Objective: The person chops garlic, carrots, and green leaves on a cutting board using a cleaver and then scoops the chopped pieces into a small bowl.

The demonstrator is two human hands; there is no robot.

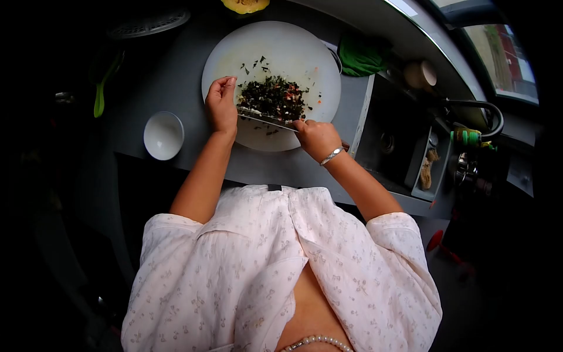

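My right hand point(319, 139) is closed around the handle of a kitchen knife point(267, 119), whose blade lies across the near side of the chopped food. On the round white cutting board point(229, 53) is a heap of finely chopped dark leafy bits point(272, 97), mixed with small red and pale pieces. My left hand point(221, 108) is at the board's left edge, beside the blade's far end. Its fingers are curled and pressed together; what they hold, if anything, is hidden. Loose shreds are scattered around the heap.
A white bowl point(163, 136) stands on the grey counter to the left. Right of the board are a dark sink point(381, 141) with a curved faucet point(495, 114) and a green cloth point(360, 56). A yellow piece of produce point(246, 4) sits behind the board.
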